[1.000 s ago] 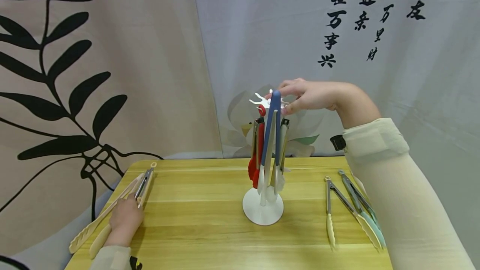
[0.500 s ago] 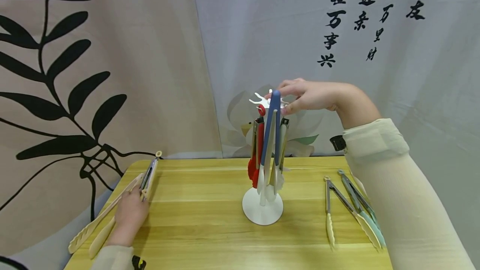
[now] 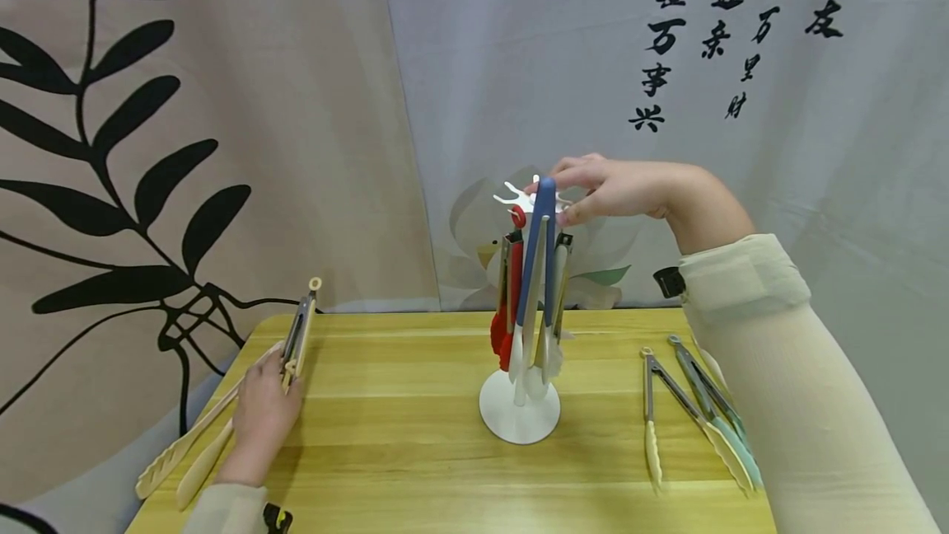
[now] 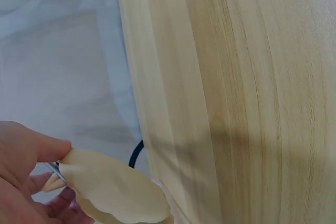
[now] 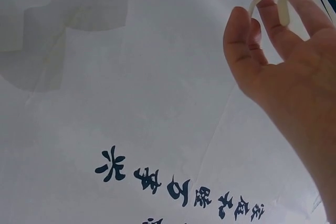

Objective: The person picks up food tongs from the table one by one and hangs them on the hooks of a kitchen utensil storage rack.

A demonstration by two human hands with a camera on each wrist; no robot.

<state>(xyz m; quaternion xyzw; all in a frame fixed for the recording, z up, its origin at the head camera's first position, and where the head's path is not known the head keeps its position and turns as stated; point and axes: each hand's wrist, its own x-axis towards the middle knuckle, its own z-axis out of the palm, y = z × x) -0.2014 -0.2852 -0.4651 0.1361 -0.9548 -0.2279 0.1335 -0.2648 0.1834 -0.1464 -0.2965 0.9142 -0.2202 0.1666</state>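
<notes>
At the left, my left hand (image 3: 261, 406) grips a pair of tongs (image 3: 300, 328) with metal and cream arms and a ring at the top, raised at a slant. The left wrist view shows the scalloped cream tong head (image 4: 115, 187) beside my thumb. More cream tongs (image 3: 159, 470) lie below the hand, partly covered by it. My right hand (image 3: 604, 188) holds the hooked top of a white utensil rack (image 3: 521, 410), thumb at one side. In the right wrist view, curled fingers surround its hooks (image 5: 283, 6). Blue-handled tongs (image 3: 544, 245) and red tongs (image 3: 507, 303) hang there.
To the right on the wooden table (image 3: 385, 419) lie cream-tipped tongs (image 3: 652, 443) and teal-tipped tongs (image 3: 734, 435), beside my right sleeve (image 3: 801, 386). Behind the table hangs a printed cloth (image 3: 296, 105).
My left hand has moved up and slightly right, raising the tongs so their ring end stands above the table's back edge. My right hand and the rack stay in place.
</notes>
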